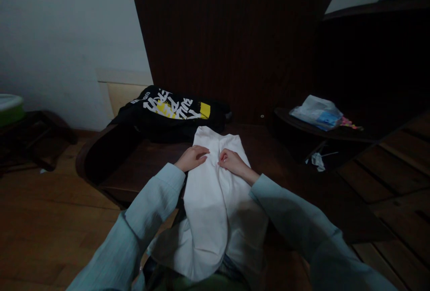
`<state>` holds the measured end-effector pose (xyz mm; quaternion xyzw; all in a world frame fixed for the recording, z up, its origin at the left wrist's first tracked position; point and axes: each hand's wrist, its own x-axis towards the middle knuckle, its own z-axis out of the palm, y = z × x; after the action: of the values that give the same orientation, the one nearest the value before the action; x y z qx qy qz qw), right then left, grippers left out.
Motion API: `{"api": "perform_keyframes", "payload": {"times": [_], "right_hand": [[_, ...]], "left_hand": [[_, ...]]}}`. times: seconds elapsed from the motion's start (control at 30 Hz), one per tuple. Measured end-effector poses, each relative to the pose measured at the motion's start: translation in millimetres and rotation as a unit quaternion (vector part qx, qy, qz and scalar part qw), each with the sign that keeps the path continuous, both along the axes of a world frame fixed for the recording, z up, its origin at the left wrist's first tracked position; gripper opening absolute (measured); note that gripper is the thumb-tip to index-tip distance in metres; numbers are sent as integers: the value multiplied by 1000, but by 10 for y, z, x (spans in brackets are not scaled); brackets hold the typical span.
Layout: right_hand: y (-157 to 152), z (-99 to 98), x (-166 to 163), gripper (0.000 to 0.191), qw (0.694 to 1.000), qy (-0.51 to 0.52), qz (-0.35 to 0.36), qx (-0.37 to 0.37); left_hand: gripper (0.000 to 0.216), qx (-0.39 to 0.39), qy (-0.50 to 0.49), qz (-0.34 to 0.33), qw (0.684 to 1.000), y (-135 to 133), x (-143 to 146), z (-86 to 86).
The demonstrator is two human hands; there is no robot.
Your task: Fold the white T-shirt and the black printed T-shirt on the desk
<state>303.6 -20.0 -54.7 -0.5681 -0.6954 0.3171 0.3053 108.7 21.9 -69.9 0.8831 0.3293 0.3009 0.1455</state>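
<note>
A white garment, which looks like a pair of trousers, lies lengthwise in front of me. Its far end rests on the dark wooden bench and its near end drapes down over my lap. My left hand lies on the left side of the cloth, fingers stretched out and thumb a little apart. Close to the middle seam, my right hand has thumb and fingertips pinched together on the fabric. A small gap of cloth separates the two hands. The garment's lower edges are partly in shadow.
Behind the garment, a black printed garment is heaped on the bench. At right, a plastic bag sits on a dark curved shelf. A green container stands on a stool at far left. A dark panel rises behind.
</note>
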Motion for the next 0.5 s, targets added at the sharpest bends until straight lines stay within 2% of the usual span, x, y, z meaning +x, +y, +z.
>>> {"api": "perform_keyframes", "payload": {"times": [0.1, 0.17, 0.27, 0.37, 0.5], "right_hand": [[-8, -10, -1, 15, 999, -6, -12, 30], [-23, -9, -12, 14, 999, 7, -14, 30], [-39, -10, -24, 13, 999, 34, 1, 16], [-39, -22, -22, 12, 999, 47, 9, 18], [-32, -52, -12, 12, 998, 55, 5, 21]], "left_hand": [[24, 9, 6, -1, 1000, -16, 1, 30], [22, 16, 10, -2, 1000, -116, 22, 105], [19, 17, 14, -25, 999, -439, 94, 248], [22, -1, 62, -95, 994, -847, 174, 308], [29, 4, 107, -63, 992, -1233, 186, 237]]}}
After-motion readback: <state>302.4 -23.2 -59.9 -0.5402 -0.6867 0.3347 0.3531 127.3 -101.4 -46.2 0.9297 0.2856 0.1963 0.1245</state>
